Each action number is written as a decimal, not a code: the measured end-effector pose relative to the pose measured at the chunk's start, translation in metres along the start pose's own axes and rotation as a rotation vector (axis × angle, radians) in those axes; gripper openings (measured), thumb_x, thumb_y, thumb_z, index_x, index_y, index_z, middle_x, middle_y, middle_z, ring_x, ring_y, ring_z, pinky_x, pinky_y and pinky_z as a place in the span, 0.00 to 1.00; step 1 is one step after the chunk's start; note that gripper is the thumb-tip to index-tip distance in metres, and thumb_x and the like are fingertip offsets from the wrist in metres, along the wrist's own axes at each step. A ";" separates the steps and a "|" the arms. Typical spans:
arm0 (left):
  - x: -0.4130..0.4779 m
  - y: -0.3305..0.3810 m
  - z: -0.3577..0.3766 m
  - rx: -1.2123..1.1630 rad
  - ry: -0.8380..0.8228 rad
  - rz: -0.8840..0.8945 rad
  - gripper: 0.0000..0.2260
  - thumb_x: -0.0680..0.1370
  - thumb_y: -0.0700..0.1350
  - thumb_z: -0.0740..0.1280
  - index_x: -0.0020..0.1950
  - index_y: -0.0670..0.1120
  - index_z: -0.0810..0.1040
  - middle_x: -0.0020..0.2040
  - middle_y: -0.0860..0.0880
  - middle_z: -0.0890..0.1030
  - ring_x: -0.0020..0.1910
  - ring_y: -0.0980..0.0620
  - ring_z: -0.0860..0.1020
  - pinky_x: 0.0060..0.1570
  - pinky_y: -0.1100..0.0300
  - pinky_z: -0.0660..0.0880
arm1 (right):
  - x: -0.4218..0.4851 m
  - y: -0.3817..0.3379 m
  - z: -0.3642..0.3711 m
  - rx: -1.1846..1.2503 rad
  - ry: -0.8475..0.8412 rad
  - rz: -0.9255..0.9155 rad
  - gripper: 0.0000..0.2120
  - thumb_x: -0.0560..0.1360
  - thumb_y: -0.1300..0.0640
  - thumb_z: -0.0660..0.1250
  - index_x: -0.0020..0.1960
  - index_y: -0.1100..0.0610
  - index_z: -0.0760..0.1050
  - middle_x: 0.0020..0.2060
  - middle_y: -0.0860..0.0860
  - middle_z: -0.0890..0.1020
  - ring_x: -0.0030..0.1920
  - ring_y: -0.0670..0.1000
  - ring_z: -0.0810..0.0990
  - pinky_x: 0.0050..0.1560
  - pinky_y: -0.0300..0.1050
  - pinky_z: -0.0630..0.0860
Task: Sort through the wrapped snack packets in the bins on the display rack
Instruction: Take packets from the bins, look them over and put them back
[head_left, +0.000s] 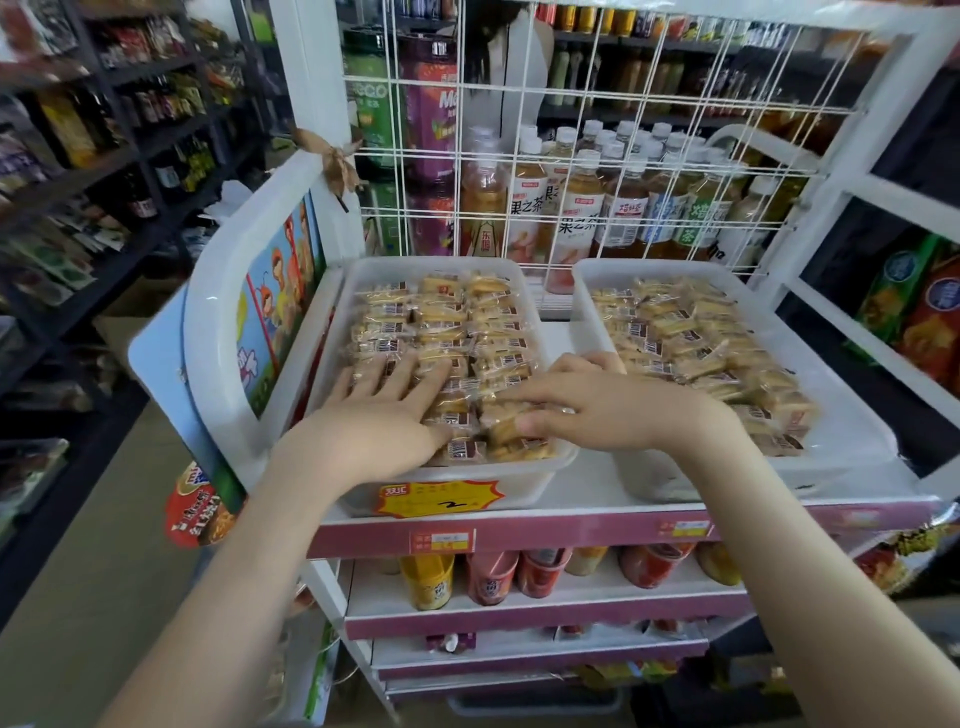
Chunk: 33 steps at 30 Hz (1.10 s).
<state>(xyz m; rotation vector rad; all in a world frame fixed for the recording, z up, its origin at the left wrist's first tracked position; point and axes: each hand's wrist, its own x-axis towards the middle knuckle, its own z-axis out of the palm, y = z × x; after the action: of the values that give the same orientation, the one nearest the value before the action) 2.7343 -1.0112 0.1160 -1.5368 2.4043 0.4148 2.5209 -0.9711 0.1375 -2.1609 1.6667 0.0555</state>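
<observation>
Two white plastic bins stand side by side on the top shelf of the display rack (571, 535). The left bin (447, 496) is packed with clear-wrapped golden snack packets (441, 322) bearing brown labels. The right bin (852, 415) holds a looser pile of the same packets (691, 338). My left hand (384, 415) lies flat on the packets at the near left of the left bin, fingers spread and straight. My right hand (597, 410) reaches over that bin's near right corner, and its fingers and thumb pinch a packet (511, 434) there.
A white wire grid (597, 130) backs the rack, with tea bottles (576, 218) behind it. Cups and jars (493, 574) fill the lower shelves. A yellow price tag (439, 499) hangs on the left bin's front. Dark shelving (104, 156) lines the aisle at left.
</observation>
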 end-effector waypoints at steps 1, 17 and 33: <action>-0.001 0.001 0.000 -0.022 0.013 0.000 0.27 0.81 0.63 0.43 0.76 0.62 0.34 0.78 0.52 0.33 0.77 0.47 0.34 0.75 0.47 0.36 | 0.001 -0.003 0.004 -0.012 0.022 -0.005 0.21 0.81 0.41 0.51 0.73 0.39 0.61 0.64 0.39 0.69 0.68 0.41 0.53 0.71 0.48 0.43; 0.011 0.019 0.010 -0.024 0.106 -0.097 0.44 0.69 0.79 0.46 0.77 0.59 0.34 0.78 0.48 0.33 0.78 0.44 0.37 0.75 0.44 0.38 | 0.018 0.014 0.012 0.086 0.523 -0.093 0.09 0.76 0.56 0.67 0.55 0.51 0.80 0.48 0.44 0.78 0.55 0.53 0.73 0.63 0.56 0.65; 0.012 0.018 0.014 -0.033 0.141 -0.093 0.45 0.68 0.79 0.46 0.78 0.59 0.36 0.78 0.49 0.35 0.78 0.45 0.38 0.75 0.44 0.39 | 0.039 0.015 0.020 -0.020 0.541 -0.062 0.10 0.73 0.52 0.70 0.53 0.51 0.81 0.50 0.46 0.81 0.56 0.50 0.72 0.65 0.53 0.62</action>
<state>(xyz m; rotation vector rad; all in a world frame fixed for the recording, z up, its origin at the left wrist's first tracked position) 2.7136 -1.0085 0.1009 -1.7381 2.4282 0.3399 2.5223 -1.0030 0.1046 -2.3790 1.8689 -0.5802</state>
